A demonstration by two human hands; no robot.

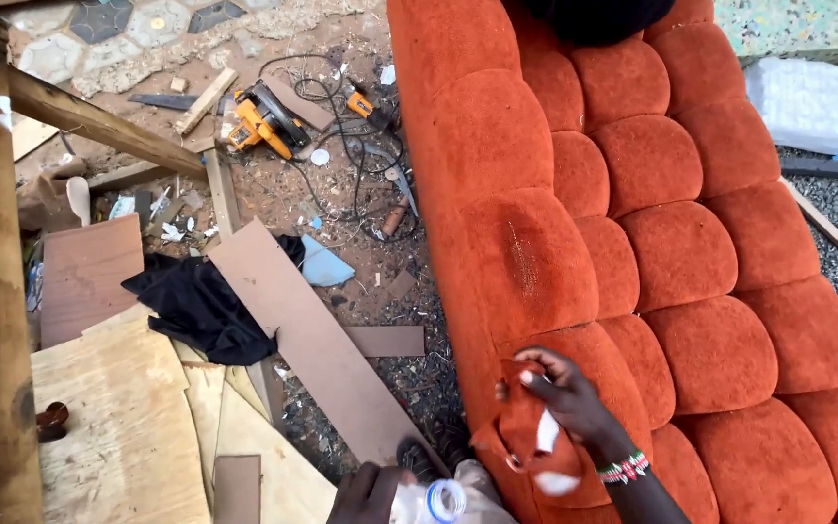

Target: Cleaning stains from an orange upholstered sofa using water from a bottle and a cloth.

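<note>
The right hand (564, 403) gripped an orange rag (521, 427) against the sofa's (671, 243) near front edge while the left hand (370, 495) clasped a clear bottle (429, 502); firm, even rubbing seemed best.

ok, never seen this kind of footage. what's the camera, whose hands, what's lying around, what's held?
There is one picture, taken by a camera on the person's head, looking down. No machine: two bare hands. The right hand, with a beaded wristband, presses a scrap of orange fabric against a tufted orange sofa cushion. The left hand, at the bottom edge, holds a clear plastic bottle. On the dirt ground to the left lie wooden boards, plywood sheets, a black cloth and a yellow power saw with tangled cables.
</note>
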